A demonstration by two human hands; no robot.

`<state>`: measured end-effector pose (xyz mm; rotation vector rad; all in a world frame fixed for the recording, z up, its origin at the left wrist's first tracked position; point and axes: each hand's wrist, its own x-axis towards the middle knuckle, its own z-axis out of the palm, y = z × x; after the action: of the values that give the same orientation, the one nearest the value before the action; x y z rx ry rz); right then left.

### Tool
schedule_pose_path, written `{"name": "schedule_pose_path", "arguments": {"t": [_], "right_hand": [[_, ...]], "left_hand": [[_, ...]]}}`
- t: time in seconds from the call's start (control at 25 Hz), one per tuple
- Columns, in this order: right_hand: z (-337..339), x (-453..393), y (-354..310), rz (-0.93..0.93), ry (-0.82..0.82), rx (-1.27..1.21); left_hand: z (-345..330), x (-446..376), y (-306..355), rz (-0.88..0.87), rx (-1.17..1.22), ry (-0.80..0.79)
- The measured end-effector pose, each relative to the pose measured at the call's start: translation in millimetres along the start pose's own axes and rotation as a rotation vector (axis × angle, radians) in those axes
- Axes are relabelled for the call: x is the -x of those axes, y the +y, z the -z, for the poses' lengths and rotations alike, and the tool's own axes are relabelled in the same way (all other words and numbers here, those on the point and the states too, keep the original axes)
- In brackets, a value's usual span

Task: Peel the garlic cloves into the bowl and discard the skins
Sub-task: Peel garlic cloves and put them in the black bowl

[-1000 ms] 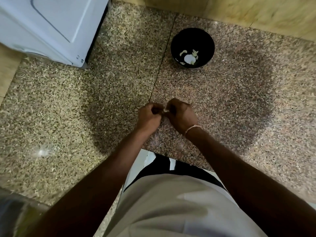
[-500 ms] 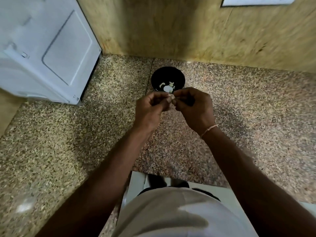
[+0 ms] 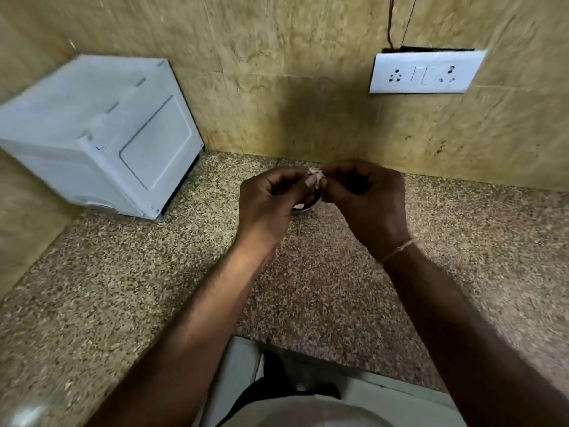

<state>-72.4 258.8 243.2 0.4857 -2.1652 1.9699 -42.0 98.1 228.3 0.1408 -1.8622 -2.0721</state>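
You are holding a small pale garlic clove with papery tan skin between both hands, raised above the speckled brown granite countertop. Your left hand is curling its fingers and pinching the clove from its side, with the thumb tip pressing against the skin; your right hand is curling inward and pinching the same clove from the other side. The round dark bowl is sitting just beyond and below your hands, mostly hidden behind them, so only a sliver of its rim is showing (its contents cannot be made out from here).

To do this well, you are best keeping the left hand as the steady anchor while the right fingertips are lifting a loose edge of skin and drawing it away from you along the clove. Keeping both hands right over the bowl is wise, I judge, so the bare clove is dropping straight in. Keep the torn skin pinched in your right hand, away from the bowl, for discarding. The clove is small and slippery once bare, so a light, close pinch is likely serving better than a hard squeeze.
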Motion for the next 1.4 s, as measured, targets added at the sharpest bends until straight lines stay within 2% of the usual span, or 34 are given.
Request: {"name": "schedule_pose_path", "arguments": {"t": [0.36, 0.6, 0.8, 0.96, 1.12, 1.28, 1.4], "right_hand": [[-5, -1, -45, 0.107, 0.031, -0.048], [-21, -8, -63, 0.143, 0.103, -0.002], [-17, -9, -77, 0.13, 0.109, -0.111], [-15, -6, -85, 0.16, 0.181, 0.003], [-12, -1, -90, 0.157, 0.213, -0.029], [-7, 2, -89, 0.069, 0.223, -0.151], [-6, 5, -86, 0.055, 0.216, -0.171]], "left_hand": [[13, 1, 45, -0.208, -0.095, -0.07], [24, -12, 68, -0.242, -0.072, -0.11], [21, -23, 77, -0.266, -0.036, -0.191], [14, -25, 78, -0.277, 0.013, -0.238], [8, -25, 82, -0.207, 0.131, -0.311], [6, -25, 84, 0.049, 0.289, -0.406], [6, -25, 84, 0.113, 0.231, -0.428]]}}
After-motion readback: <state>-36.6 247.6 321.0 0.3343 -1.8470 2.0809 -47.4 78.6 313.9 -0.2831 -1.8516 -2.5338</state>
